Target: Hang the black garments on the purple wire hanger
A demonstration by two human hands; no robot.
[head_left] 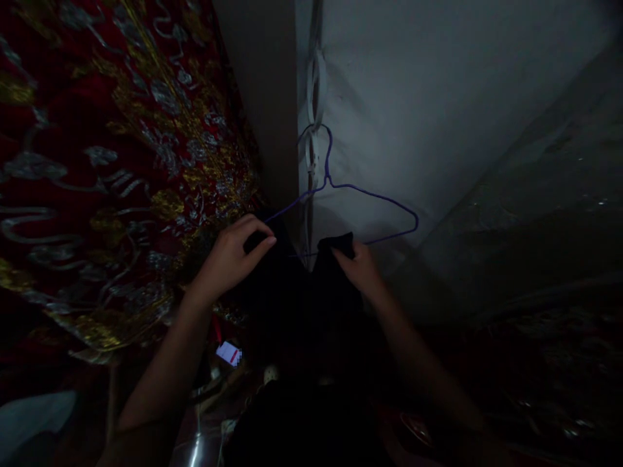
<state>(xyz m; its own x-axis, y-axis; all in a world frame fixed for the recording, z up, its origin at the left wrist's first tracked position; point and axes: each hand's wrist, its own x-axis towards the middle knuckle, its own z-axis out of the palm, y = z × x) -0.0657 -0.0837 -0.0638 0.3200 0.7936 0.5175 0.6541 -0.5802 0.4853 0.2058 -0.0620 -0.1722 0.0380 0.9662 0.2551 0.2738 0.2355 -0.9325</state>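
A thin blue wire hanger [370,193] hangs by its hook from a white chain of rings [315,97] at the wall corner. A black garment [292,292] drapes down from the hanger, very dark and hard to outline. My left hand [232,258] pinches the garment's left shoulder next to the hanger's left arm. Closed on the right shoulder of the garment is my right hand [359,266], just under the hanger's lower wire.
A red fabric with gold and silver embroidery [107,162] fills the left. A white wall [438,97] stands behind the hanger. Clear plastic sheeting [535,214] covers things at right. A small white tag [228,353] and dim clutter lie below.
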